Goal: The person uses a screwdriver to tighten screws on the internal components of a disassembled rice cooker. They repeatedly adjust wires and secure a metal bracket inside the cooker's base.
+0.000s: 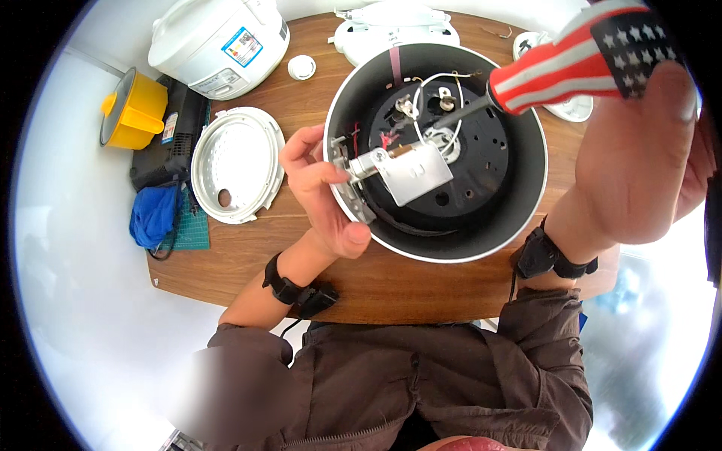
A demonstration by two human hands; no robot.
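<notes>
My right hand (635,165) is closed around the red, white and black handle of a screwdriver (553,75). The screwdriver slants down to the left, its shaft reaching into a round, dark rice cooker shell (530,165). Its tip is near the white wires (419,105) and the metal parts at the middle; exact contact cannot be made out. With my left hand (323,192) I grip the shell's left rim, thumb in front and fingers beside a metal bracket (361,210). A silvery plate (417,174) sits inside, joined to that bracket side.
Left of the shell lies a white round lid (237,165) with a hole. Behind it stand a white rice cooker (218,49), a yellow container (143,113) on a black case, and a blue cloth (156,218). White appliance parts (395,34) lie along the back.
</notes>
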